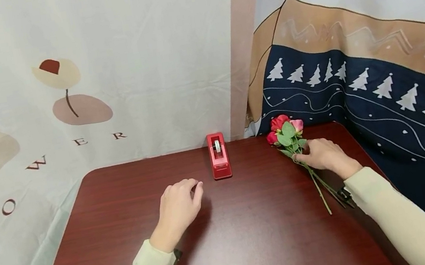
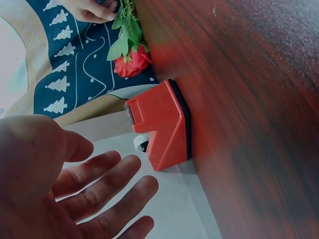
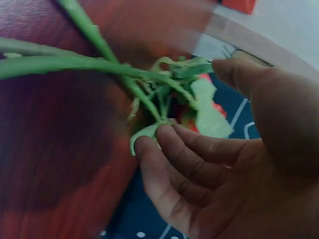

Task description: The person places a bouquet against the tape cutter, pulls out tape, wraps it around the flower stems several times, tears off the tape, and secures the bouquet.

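Observation:
A bunch of artificial-looking roses (image 1: 280, 124), red and pink with green leaves, is at the table's back right, its stems pointing toward the front. My right hand (image 1: 323, 155) is at the stems just below the blooms. In the right wrist view the thumb and fingers (image 3: 167, 179) stand apart, with fingertips at a leaf (image 3: 212, 112) and the green stems (image 3: 107, 67) beyond them. My left hand (image 1: 180, 205) hovers over the middle of the table, holding nothing, fingers loosely bent. Ahead of it stands a red tape dispenser (image 1: 221, 168) with a small roll of tape (image 2: 141, 142).
The dark red-brown wooden table (image 1: 270, 234) has rounded back corners. Behind it hangs a pale curtain (image 1: 160, 66) with flower prints and letters. A navy cloth (image 1: 400, 130) with white trees borders the right side.

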Action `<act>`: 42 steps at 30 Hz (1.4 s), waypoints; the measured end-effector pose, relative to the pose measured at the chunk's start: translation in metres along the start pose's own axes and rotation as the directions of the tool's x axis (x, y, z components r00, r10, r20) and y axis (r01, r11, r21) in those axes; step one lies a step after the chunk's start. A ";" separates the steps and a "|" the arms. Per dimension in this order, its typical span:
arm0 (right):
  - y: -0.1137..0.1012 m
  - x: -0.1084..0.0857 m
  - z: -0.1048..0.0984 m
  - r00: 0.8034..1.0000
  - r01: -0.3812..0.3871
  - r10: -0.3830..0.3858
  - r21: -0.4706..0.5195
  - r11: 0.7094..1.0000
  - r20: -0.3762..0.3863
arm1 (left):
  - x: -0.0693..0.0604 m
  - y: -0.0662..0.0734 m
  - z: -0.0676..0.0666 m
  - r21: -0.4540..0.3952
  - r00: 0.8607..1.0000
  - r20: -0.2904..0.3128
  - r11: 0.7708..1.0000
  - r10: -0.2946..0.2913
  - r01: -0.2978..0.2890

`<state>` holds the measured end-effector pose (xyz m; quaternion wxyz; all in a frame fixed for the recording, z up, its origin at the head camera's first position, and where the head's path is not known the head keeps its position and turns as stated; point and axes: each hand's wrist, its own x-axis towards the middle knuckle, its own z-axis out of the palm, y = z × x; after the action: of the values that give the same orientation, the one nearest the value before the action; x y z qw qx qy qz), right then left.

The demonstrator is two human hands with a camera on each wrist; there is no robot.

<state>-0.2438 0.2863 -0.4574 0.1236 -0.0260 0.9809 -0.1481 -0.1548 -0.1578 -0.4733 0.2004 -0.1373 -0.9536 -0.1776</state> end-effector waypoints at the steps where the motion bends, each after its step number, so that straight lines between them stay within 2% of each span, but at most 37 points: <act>1: 0.001 0.001 0.003 1.000 -0.010 0.010 0.001 1.000 0.017 | 0.000 0.000 0.000 0.000 1.000 0.011 1.000 0.000 0.000; 6: 0.001 0.006 0.016 0.995 -0.043 0.045 -0.024 0.999 0.088 | -0.001 0.000 0.001 0.006 0.999 0.050 1.000 0.000 -0.001; 11: 0.000 0.016 0.021 0.992 -0.051 0.056 -0.052 0.997 0.110 | -0.001 -0.002 0.000 0.012 0.999 0.051 1.000 0.002 -0.002; 18: 0.002 0.028 0.020 0.987 -0.076 0.072 0.020 0.997 0.143 | 0.000 -0.003 -0.001 0.015 0.999 0.052 1.000 -0.002 0.001; 22: 0.002 0.029 0.026 0.990 -0.063 0.053 0.070 0.996 0.133 | 0.000 -0.003 0.000 0.016 0.999 0.052 1.000 0.005 -0.005; 26: 0.002 0.028 0.031 0.995 -0.057 0.047 0.112 0.992 0.092 | 0.000 -0.002 0.000 0.016 0.999 0.052 1.000 0.014 -0.015; 36: 0.001 0.016 0.040 0.994 -0.105 0.092 0.301 0.948 0.056 | 0.000 -0.003 0.001 0.016 0.998 0.050 1.000 0.026 -0.027; 42: -0.002 0.008 0.047 0.996 -0.079 0.064 0.274 0.959 0.063 | 0.000 -0.003 0.001 0.013 0.998 0.051 0.999 0.029 -0.029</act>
<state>-0.2399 0.2705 -0.5022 0.1576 0.0229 0.9473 -0.2780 -0.1556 -0.1601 -0.4748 0.1799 -0.1542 -0.9575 -0.1645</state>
